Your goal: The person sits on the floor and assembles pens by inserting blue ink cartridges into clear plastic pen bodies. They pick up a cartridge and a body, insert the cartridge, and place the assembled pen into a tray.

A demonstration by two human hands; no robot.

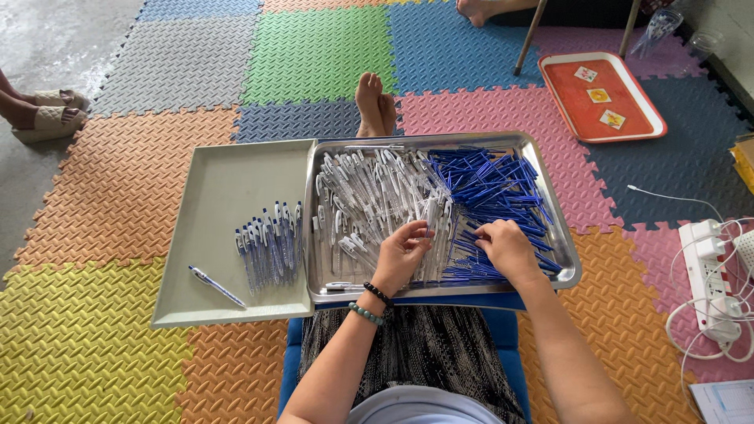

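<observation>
Left hand (402, 250) curling down, pinching among white pen barrels (369, 196) lying lengthwise away, right hand (509, 247) resting cupped over blue refills (491, 184) just rightward in the steel tray (561, 235).

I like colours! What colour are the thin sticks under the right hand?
Blue. The refills in the metal tray show in the head view.

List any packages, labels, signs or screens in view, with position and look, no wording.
Three small cards: square, white with red or yellow marks, lying on the orange tray, upper right.
Clear plastic bag: crumpled, top right by the wall.
Printed sheet: white, bottom right corner, cut off.
No screens or signs.
</observation>
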